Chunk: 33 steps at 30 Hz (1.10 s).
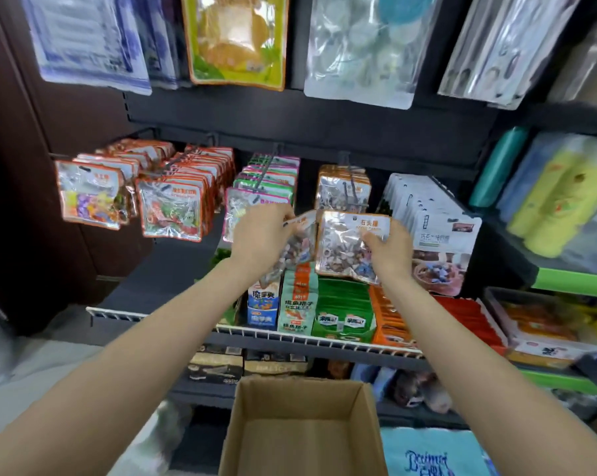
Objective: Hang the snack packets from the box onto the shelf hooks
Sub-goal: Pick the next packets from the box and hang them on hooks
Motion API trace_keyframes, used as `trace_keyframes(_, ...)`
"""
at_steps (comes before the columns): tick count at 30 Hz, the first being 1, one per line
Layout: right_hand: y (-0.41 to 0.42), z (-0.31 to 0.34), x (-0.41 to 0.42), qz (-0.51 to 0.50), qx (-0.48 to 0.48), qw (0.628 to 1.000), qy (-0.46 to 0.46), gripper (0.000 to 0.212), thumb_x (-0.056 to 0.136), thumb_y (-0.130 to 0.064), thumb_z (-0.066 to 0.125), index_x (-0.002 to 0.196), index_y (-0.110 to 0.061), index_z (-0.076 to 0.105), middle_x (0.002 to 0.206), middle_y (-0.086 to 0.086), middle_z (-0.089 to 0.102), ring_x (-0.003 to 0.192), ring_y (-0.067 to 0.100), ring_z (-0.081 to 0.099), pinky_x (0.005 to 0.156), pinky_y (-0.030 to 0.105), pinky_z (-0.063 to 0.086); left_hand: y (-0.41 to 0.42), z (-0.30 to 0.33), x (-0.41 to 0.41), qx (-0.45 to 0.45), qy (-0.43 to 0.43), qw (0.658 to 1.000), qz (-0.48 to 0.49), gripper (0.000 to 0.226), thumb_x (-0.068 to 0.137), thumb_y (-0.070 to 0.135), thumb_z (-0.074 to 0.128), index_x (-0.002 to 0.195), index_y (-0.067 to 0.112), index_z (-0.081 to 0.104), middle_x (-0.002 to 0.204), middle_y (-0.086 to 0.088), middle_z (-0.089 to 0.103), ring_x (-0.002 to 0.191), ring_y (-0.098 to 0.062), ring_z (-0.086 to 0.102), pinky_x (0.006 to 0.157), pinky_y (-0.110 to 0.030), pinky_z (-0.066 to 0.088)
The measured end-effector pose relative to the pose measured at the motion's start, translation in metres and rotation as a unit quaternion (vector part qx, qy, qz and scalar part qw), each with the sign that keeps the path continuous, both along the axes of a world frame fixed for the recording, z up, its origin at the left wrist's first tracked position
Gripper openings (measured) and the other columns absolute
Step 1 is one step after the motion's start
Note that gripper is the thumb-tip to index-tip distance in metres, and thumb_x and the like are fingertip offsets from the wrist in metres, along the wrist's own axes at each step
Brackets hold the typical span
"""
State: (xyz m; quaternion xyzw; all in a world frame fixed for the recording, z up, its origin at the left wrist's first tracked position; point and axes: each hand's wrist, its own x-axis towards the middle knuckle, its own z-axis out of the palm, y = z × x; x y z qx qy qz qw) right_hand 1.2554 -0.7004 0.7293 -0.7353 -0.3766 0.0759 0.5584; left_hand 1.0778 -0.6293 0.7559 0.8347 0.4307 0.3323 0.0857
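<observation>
My left hand (261, 235) pinches the top of an orange-edged clear snack packet (292, 250) that hangs tilted below it. My right hand (391, 250) grips a second packet of the same kind (345, 243), held flat and facing me. Both are raised in front of the shelf hook (349, 173), where matching orange-edged packets (341, 190) hang. The cardboard box (302, 427) stands open below me; the part of its inside that shows holds nothing.
Other hooks carry orange packets (173, 207) at left, pink and green ones (266, 180) in the middle, white ones (434, 221) at right. A wire-fronted shelf (262, 333) below holds upright snack packs. Large bags hang above.
</observation>
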Motion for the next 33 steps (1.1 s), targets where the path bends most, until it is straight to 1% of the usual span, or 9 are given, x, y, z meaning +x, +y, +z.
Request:
trace_keyframes(3, 0.015, -0.004, 0.009, -0.011, -0.009, 1.0, -0.013, 0.026, 0.09, -0.022, 0.061, 0.108, -0.003, 0.055, 0.107, 0.012, 0.063, 0.099, 0.028, 0.06, 0.081, 0.034, 0.047, 0.004, 0.001, 0.009, 0.053, 0.044, 0.997, 0.028, 0.018, 0.094, 0.028, 0.055, 0.091, 0.012, 0.06, 0.083, -0.009, 0.065, 0.08, -0.029, 0.06, 0.059, -0.031, 0.036)
trace_keyframes(6, 0.02, -0.01, 0.015, 0.002, -0.013, 0.999, -0.036, 0.021, 0.091, -0.018, 0.059, 0.105, -0.003, 0.056, 0.097, 0.006, 0.061, 0.087, 0.019, 0.056, 0.07, 0.023, 0.037, 0.008, -0.001, 0.015, 0.096, 0.066, 0.992, 0.047, 0.015, 0.095, 0.026, 0.052, 0.088, 0.014, 0.056, 0.084, -0.011, 0.065, 0.081, -0.031, 0.06, 0.058, -0.032, 0.034)
trace_keyframes(14, 0.026, -0.011, 0.017, 0.017, 0.011, 0.998, -0.054, 0.019, 0.093, -0.022, 0.057, 0.101, -0.005, 0.057, 0.088, 0.001, 0.059, 0.086, 0.022, 0.058, 0.061, 0.026, 0.035, 0.01, 0.002, 0.023, 0.062, 0.083, 0.994, 0.041, 0.017, 0.095, 0.026, 0.053, 0.103, 0.015, 0.062, 0.088, -0.009, 0.067, 0.084, -0.029, 0.061, 0.061, -0.031, 0.038)
trace_keyframes(18, 0.021, -0.008, 0.014, -0.009, 0.013, 0.997, -0.07, 0.035, 0.095, -0.029, 0.054, 0.115, 0.0, 0.055, 0.104, 0.016, 0.062, 0.099, 0.031, 0.057, 0.075, 0.036, 0.041, 0.011, 0.004, 0.019, 0.061, 0.074, 0.994, 0.043, 0.017, 0.095, 0.026, 0.052, 0.103, 0.015, 0.063, 0.09, -0.008, 0.067, 0.088, -0.028, 0.061, 0.062, -0.03, 0.036)
trace_keyframes(19, 0.022, -0.008, 0.014, -0.018, 0.007, 0.997, -0.078, 0.036, 0.095, -0.03, 0.053, 0.115, 0.001, 0.054, 0.104, 0.017, 0.062, 0.099, 0.032, 0.057, 0.074, 0.036, 0.041, 0.011, 0.004, 0.019, 0.061, 0.072, 0.994, 0.045, 0.017, 0.095, 0.026, 0.052, 0.103, 0.016, 0.063, 0.089, -0.007, 0.067, 0.089, -0.028, 0.061, 0.062, -0.03, 0.035)
trace_keyframes(23, 0.03, -0.011, 0.022, -0.043, -0.025, 0.991, -0.127, 0.025, 0.095, -0.033, 0.052, 0.094, -0.008, 0.053, 0.069, -0.005, 0.05, 0.069, 0.02, 0.05, 0.051, 0.028, 0.028, 0.011, 0.007, 0.022, 0.058, 0.072, 0.995, 0.042, 0.017, 0.095, 0.027, 0.053, 0.102, 0.015, 0.062, 0.083, -0.003, 0.062, 0.089, -0.027, 0.06, 0.063, -0.03, 0.035)
trace_keyframes(25, 0.033, -0.012, 0.023, -0.046, -0.028, 0.99, -0.134, 0.021, 0.093, -0.033, 0.053, 0.088, -0.012, 0.051, 0.063, -0.01, 0.044, 0.063, 0.018, 0.047, 0.048, 0.025, 0.024, 0.013, 0.007, 0.023, 0.061, 0.071, 0.995, 0.037, 0.018, 0.094, 0.027, 0.054, 0.103, 0.016, 0.063, 0.087, -0.005, 0.066, 0.088, -0.027, 0.061, 0.063, -0.031, 0.038)
trace_keyframes(30, 0.036, -0.011, 0.023, -0.036, -0.012, 0.989, -0.145, 0.018, 0.093, -0.032, 0.054, 0.092, -0.014, 0.054, 0.081, -0.007, 0.053, 0.071, 0.014, 0.049, 0.054, 0.026, 0.031, 0.015, 0.009, 0.025, 0.07, 0.083, 0.994, 0.034, 0.02, 0.095, 0.03, 0.053, 0.106, 0.016, 0.063, 0.088, -0.005, 0.067, 0.085, -0.025, 0.062, 0.062, -0.029, 0.037)
trace_keyframes(33, 0.048, -0.011, 0.029, -0.049, -0.026, 0.984, -0.169, 0.022, 0.093, -0.033, 0.053, 0.094, -0.011, 0.059, 0.08, 0.001, 0.061, 0.066, 0.017, 0.051, 0.049, 0.024, 0.027, 0.018, 0.008, 0.028, 0.067, 0.092, 0.993, 0.031, 0.019, 0.095, 0.029, 0.053, 0.105, 0.017, 0.063, 0.077, 0.0, 0.059, 0.078, -0.023, 0.06, 0.06, -0.029, 0.037)
